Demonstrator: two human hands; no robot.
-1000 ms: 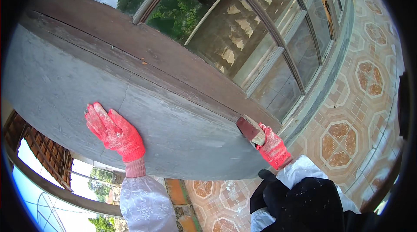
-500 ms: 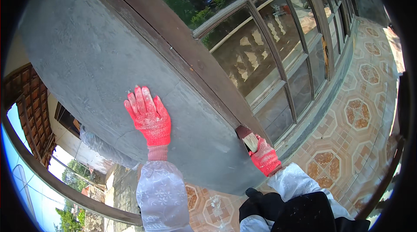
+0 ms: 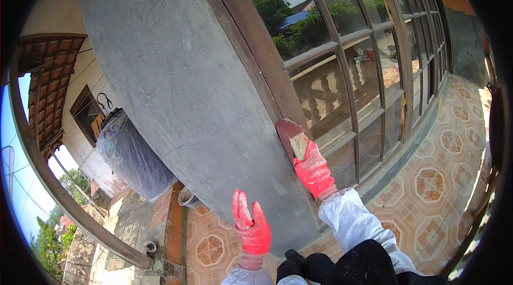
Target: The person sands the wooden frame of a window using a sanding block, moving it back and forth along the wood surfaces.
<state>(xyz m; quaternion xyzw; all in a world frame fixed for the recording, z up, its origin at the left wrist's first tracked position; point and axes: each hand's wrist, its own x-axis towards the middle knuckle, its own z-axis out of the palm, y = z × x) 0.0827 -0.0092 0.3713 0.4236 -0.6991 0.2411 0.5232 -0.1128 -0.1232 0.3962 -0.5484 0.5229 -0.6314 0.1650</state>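
With your right hand (image 3: 313, 172) wrapped around its pale end (image 3: 298, 146), press the red-brown block (image 3: 288, 131) evenly along the gray wall's (image 3: 181, 82) edge, at one o'clock from your empty, loosely spread left hand (image 3: 251, 227).

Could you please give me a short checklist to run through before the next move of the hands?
1. Gloves worn: ok, a red glove covers each hand.
2. Right hand has a grip: ok, it holds a brown pad with a pale back.
3. Pad in place: ok, it sits at the join between the grey wall and the brown window frame.
4. Pad's underside fit for use: cannot tell, it is hidden.
5. Left hand free: ok, it is empty, with its fingers extended.
6. Left hand braced on the wall: cannot tell, contact is unclear from this angle.
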